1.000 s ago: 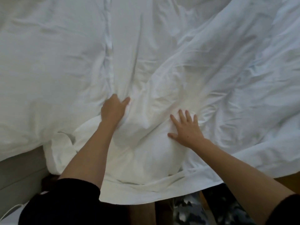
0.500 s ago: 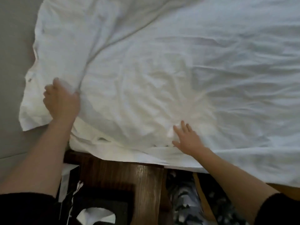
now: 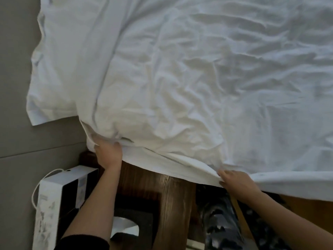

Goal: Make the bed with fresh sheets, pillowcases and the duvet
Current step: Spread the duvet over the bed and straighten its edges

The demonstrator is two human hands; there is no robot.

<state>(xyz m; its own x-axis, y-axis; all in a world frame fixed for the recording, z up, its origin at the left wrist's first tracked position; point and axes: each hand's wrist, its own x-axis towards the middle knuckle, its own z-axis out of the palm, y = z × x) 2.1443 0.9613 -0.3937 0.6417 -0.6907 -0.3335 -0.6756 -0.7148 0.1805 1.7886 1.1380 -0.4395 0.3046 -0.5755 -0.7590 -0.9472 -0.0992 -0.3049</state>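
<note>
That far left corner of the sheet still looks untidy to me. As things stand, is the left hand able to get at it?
Probably yes. The left hand grips the sheet's near edge, and the loose corner lies up and to its left with nothing between them, though the hand must first let go.

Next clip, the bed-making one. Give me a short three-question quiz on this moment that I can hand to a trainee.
1. True or false: both hands are at the near edge of the white sheet.
2. Multiple choice: what stands directly below the left hand?
A. a pillow
B. a dark wooden bed frame
C. a folded duvet
3. Fill in: the white paper bag with a cord handle stands at the lower ____ of the view.

Key
1. True: the left hand grips bunched cloth at the edge, and the right hand pinches the hem further along.
2. B, the dark wooden bed frame.
3. Left: the paper bag stands beside the grey wall.
</note>
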